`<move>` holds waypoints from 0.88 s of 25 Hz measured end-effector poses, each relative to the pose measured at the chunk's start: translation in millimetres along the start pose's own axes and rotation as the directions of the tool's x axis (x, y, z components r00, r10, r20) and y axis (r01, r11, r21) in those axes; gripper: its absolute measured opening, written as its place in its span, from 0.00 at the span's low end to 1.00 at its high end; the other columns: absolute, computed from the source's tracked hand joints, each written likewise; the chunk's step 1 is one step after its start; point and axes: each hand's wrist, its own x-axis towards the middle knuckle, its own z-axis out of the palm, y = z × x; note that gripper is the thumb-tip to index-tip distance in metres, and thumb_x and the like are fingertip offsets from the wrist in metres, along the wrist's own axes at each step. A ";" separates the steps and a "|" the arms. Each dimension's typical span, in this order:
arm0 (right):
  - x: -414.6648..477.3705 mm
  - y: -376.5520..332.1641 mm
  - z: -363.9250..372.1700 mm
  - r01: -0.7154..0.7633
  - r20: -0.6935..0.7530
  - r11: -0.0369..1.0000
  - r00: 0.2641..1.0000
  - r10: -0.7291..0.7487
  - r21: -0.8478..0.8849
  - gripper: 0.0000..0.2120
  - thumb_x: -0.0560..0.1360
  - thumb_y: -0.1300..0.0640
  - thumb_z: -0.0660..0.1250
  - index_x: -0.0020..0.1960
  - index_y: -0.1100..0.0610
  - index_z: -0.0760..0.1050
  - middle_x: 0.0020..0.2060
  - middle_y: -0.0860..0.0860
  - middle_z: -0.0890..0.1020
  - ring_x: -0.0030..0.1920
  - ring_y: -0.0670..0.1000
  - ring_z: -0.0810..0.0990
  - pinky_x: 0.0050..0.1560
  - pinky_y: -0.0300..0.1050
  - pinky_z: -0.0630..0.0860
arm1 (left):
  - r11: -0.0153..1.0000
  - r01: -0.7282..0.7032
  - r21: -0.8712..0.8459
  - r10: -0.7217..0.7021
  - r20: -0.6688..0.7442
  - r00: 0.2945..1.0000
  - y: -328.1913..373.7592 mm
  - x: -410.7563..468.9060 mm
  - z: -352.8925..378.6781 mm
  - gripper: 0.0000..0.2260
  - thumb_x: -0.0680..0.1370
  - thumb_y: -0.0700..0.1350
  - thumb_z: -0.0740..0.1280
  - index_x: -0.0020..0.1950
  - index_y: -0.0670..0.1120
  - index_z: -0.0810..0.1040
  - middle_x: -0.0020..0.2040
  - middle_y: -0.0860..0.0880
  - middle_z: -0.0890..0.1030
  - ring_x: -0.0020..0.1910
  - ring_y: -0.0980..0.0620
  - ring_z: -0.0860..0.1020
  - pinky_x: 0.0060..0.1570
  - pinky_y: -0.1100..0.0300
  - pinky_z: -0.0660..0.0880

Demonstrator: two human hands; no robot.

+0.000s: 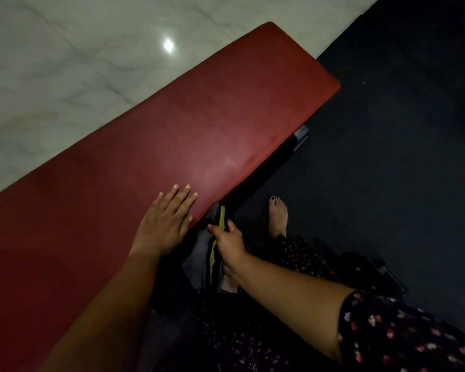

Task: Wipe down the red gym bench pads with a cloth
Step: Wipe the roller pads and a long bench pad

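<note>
Cloth held ready beside the red padded gym bench pad [172, 135].
Your left hand [164, 224] lies flat on the pad's near edge, fingers [181, 200] straight and slightly spread. Your right hand [230, 244], just below that edge, curls round the grey cloth with a yellow stripe [199, 253]. Next move, likely: lift the cloth onto the pad and sweep lengthwise.

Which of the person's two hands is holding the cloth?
The right hand: its fingers curl round the grey and yellow cloth beside the red bench pad. The left hand lies flat, fingers straight, on that pad.
</note>
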 end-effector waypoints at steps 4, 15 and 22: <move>24.8 -28.1 -16.0 0.116 -0.150 0.992 0.983 -0.106 0.055 0.22 0.75 0.65 0.66 0.69 0.58 0.73 0.52 0.54 0.81 0.50 0.53 0.80 0.54 0.45 0.76 | 0.977 0.200 -0.071 -0.204 -0.057 0.977 -10.0 -38.7 -7.6 0.22 0.79 0.50 0.55 0.70 0.45 0.74 0.70 0.44 0.73 0.70 0.41 0.70 0.68 0.45 0.63; -41.7 51.2 33.9 0.042 0.105 0.989 0.994 -0.028 -0.139 0.23 0.74 0.62 0.69 0.68 0.53 0.74 0.54 0.55 0.83 0.54 0.56 0.82 0.61 0.53 0.76 | 0.933 0.354 -0.062 -0.356 -0.020 0.934 -22.4 -90.6 -13.3 0.24 0.78 0.55 0.53 0.72 0.49 0.71 0.72 0.47 0.71 0.70 0.44 0.70 0.68 0.41 0.63; -38.4 26.6 31.8 0.118 -0.041 0.974 0.991 -0.128 -0.193 0.28 0.77 0.58 0.67 0.75 0.50 0.65 0.61 0.56 0.79 0.58 0.57 0.79 0.63 0.52 0.74 | 0.903 0.430 0.015 -0.430 -0.001 0.903 -23.7 -139.8 -5.3 0.24 0.81 0.54 0.53 0.77 0.51 0.63 0.77 0.48 0.65 0.75 0.47 0.64 0.71 0.41 0.56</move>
